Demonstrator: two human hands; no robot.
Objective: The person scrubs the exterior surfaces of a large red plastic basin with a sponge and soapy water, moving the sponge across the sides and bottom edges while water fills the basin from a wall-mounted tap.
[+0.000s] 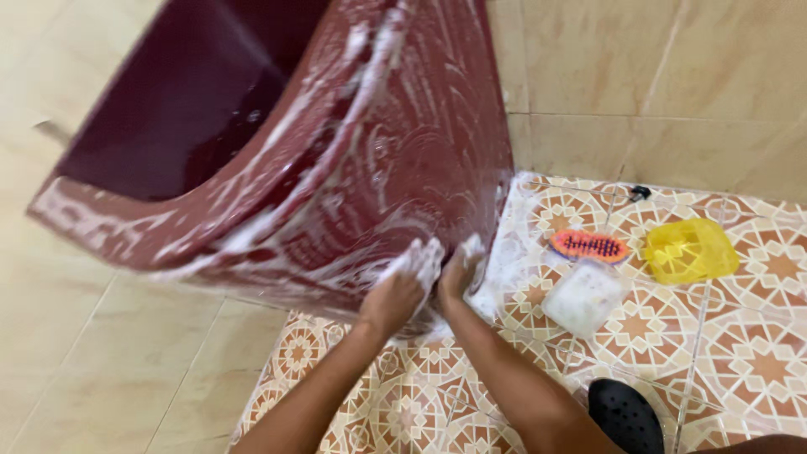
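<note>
On wet patterned floor tiles [740, 353], a big maroon tub [403, 151] is tilted up on edge, lathered w/ white suds, steadied at its lower rim. Slip or topple is likely, soap being the cause. Left hand [391, 298] is pressed flat, foam-covered; right hand [458, 273] likewise pressed, fingers hidden, grip can't be told.

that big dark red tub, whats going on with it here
A person has the large dark red plastic tub tipped on its side on the patterned tile floor, coated in soap suds. Both hands press its lower edge: left hand, right hand. An orange scrub brush, yellow plastic container and clear soapy container lie nearby.
</note>
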